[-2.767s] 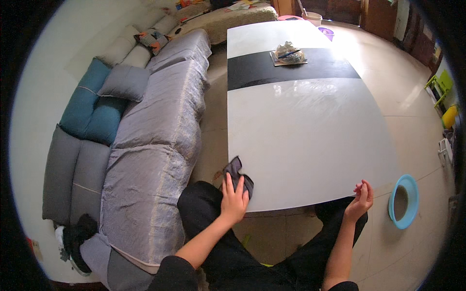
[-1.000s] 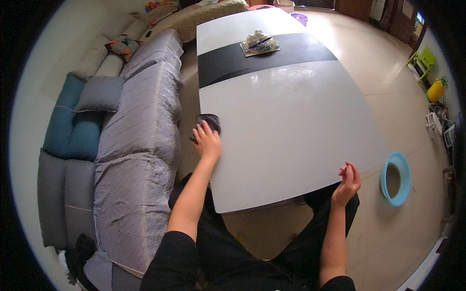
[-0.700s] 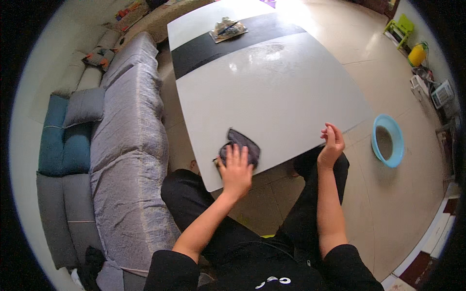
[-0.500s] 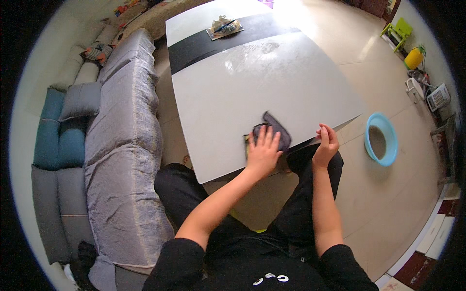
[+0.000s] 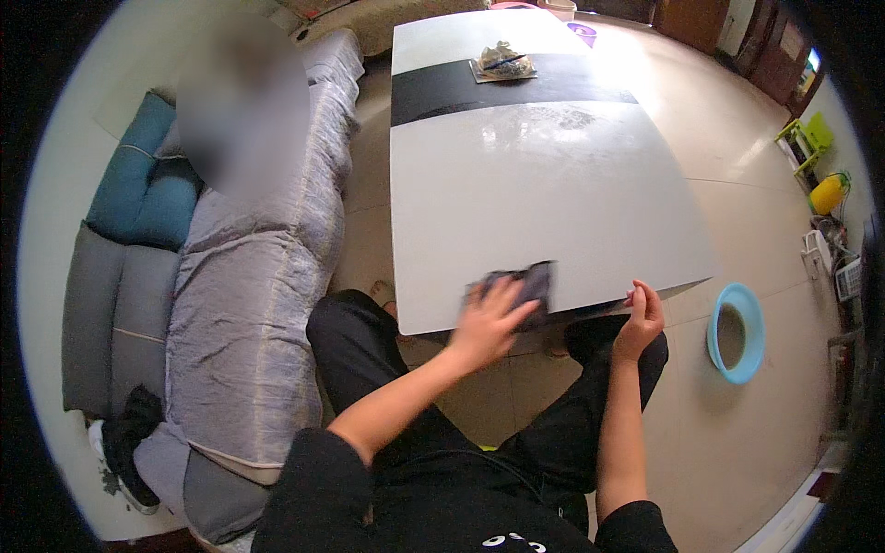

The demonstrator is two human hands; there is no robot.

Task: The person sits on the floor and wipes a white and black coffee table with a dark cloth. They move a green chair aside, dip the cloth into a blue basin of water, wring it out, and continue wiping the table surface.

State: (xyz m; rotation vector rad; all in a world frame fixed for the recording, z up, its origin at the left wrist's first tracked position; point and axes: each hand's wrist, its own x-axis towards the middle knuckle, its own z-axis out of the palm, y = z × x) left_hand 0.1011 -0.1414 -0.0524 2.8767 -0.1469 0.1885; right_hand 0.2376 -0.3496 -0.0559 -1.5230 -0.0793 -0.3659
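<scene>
The left hand (image 5: 486, 320) lies flat on a dark cloth (image 5: 522, 285) at the near edge of the white table (image 5: 535, 184), fingers spread, pressing it down. The cloth shows mostly beyond the fingertips. The right hand (image 5: 642, 317) grips the table edge just right of the cloth; its hold seems closed, though blurred. 1 blue basin (image 5: 737, 331) stands on the floor.

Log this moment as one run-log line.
left hand pressing dark cloth on white table near edge | right hand gripping table edge | blue basin on floor
</scene>
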